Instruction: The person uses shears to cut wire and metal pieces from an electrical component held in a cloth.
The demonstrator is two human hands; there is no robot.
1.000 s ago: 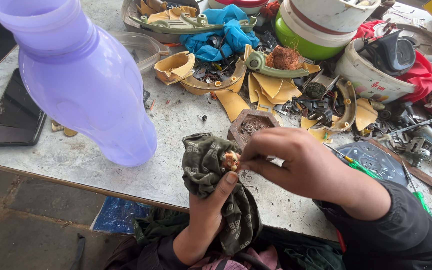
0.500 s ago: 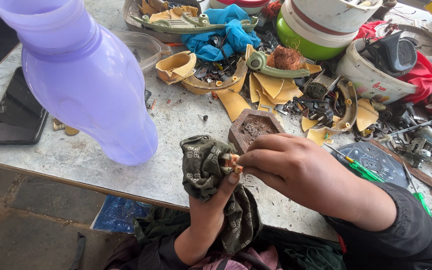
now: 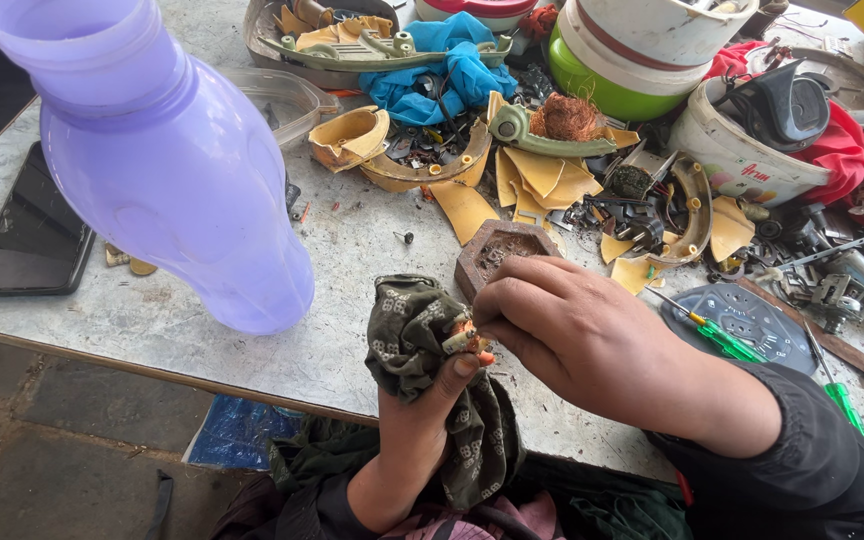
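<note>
Small metal part (image 3: 459, 340) sits low in the frame's centre, pinched between both hands: left hand (image 3: 422, 400) clamps it in a dark patterned cloth (image 3: 412, 330), right hand (image 3: 572, 330) fingers curled tight onto it, lilac plastic jug (image 3: 162, 170) upper left.

We saw a speckled grey worktop (image 3: 202, 330) that carried a lilac plastic jug (image 3: 167, 170), a black phone (image 3: 32, 235), a brown hexagonal block (image 3: 497, 250), tan plastic shards (image 3: 537, 180), green-handled screwdrivers (image 3: 722, 338) and a green-and-white pot (image 3: 642, 50).
</note>
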